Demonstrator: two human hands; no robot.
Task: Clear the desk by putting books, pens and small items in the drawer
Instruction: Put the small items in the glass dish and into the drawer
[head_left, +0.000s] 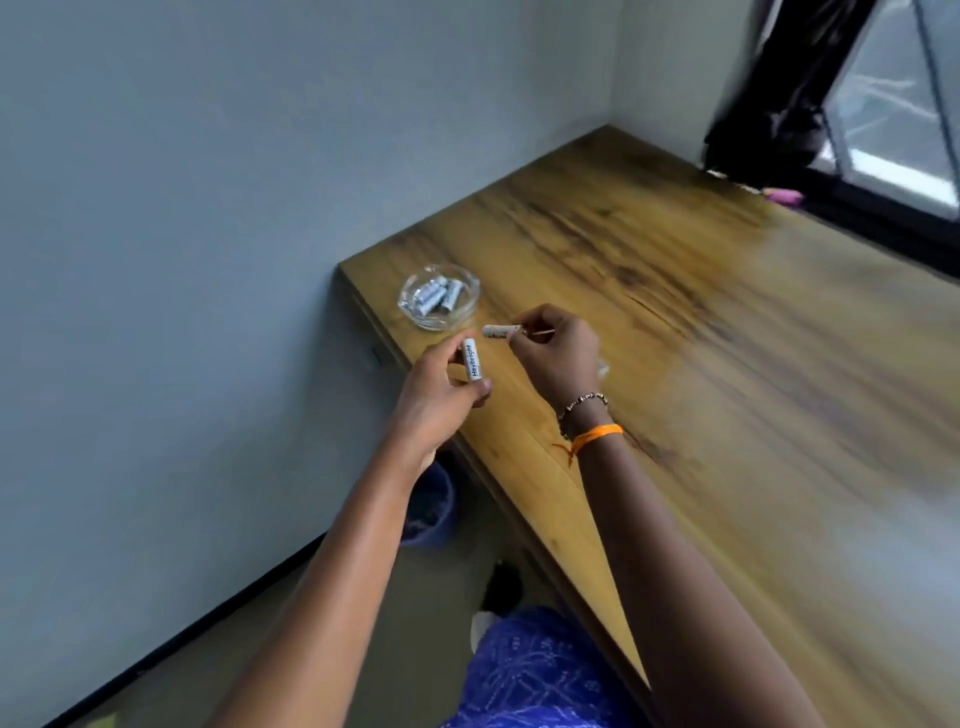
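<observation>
My left hand (441, 395) grips a white battery (472, 359) upright, its label reading "Heybright", just above the desk's left edge. Close to its right, my right hand (556, 353) pinches a second white battery (500, 331) lying sideways, along with a thin stick-like item (540, 332) poking out between the fingers. A clear glass dish (413, 310) holding several more white batteries (435, 297) rests on the wooden desk (675, 322) near its far left corner, just beyond both hands. No drawer is visible.
A grey wall runs along the desk's left side. A blue waste bin (431, 512) stands on the floor below the desk edge. A dark window frame (883, 208) and a small purple object (784, 196) lie at the far right.
</observation>
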